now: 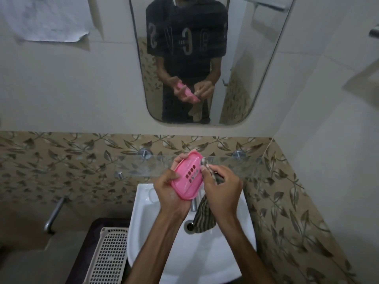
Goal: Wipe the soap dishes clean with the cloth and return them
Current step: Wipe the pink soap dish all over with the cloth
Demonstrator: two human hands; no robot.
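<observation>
My left hand (170,191) holds a pink oval soap dish (187,177) with drain slots, tilted up over the white sink (205,253). My right hand (222,189) grips a striped grey cloth (205,220). One end of the cloth is pinched against the dish's right rim, and the rest hangs down towards the drain. The mirror (205,58) above reflects the same hold.
A glass shelf (242,165) on metal pegs runs across the wall just behind my hands. The tap (193,204) is partly hidden under the dish. A white perforated basket (108,255) stands at the sink's left. A metal bar (54,214) juts from the left wall.
</observation>
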